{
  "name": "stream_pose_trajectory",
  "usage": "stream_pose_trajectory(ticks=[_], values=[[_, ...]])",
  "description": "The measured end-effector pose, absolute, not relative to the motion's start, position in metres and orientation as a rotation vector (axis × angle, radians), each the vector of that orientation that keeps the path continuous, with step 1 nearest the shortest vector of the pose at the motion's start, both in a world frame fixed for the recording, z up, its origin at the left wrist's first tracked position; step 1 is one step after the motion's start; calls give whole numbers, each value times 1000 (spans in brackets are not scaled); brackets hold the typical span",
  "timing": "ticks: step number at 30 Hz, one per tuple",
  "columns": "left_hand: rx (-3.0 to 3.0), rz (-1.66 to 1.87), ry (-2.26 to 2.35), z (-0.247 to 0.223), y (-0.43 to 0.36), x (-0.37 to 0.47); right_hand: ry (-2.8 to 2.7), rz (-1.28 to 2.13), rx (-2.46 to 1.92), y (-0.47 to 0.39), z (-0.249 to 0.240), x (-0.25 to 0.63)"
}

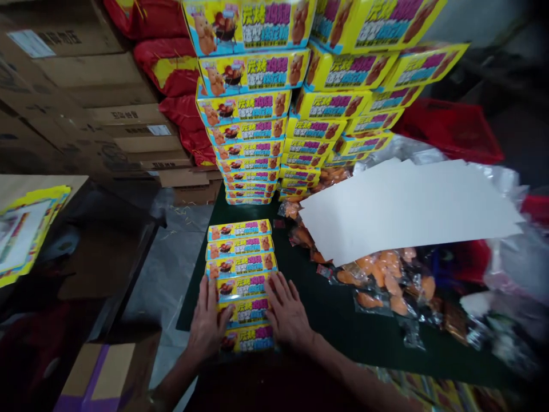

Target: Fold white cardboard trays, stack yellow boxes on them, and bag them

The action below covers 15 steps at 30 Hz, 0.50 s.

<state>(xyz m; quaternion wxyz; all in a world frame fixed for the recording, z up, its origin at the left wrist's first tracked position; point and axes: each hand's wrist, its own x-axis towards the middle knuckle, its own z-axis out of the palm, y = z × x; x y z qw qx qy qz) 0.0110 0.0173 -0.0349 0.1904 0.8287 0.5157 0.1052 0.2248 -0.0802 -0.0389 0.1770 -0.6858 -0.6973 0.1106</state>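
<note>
A row of small yellow and blue printed snack boxes (241,266) runs along the green table, one behind another. My left hand (207,323) lies along the row's left side, fingers stretched forward and thumb over a near box. On the right side, my right hand (288,312) rests with spread fingers against the box edges. Both palms touch the boxes, and neither hand is wrapped round a single one. The nearest end of the row is partly lost in shadow.
Tall stacks of matching boxes (251,109) stand at the back. White card sheets (412,209) lie to the right over plastic-wrapped orange pieces (386,274). Cardboard cartons (86,91) and red sacks (167,68) are piled at left. A taped carton (111,369) sits at lower left.
</note>
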Motion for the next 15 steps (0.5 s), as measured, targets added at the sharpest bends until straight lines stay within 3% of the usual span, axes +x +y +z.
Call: stream_pose_trajectory(ticks=[3, 11, 15], values=[[2367, 305, 1447, -46, 21, 15, -1976, 413, -1976, -70, -53, 227], [2786, 165, 1388, -52, 40, 34, -1823, 564, -1968, -44, -30, 230], [2732, 49, 1387, -64, 42, 30, -1768, 490, -1922, -44, -38, 231]])
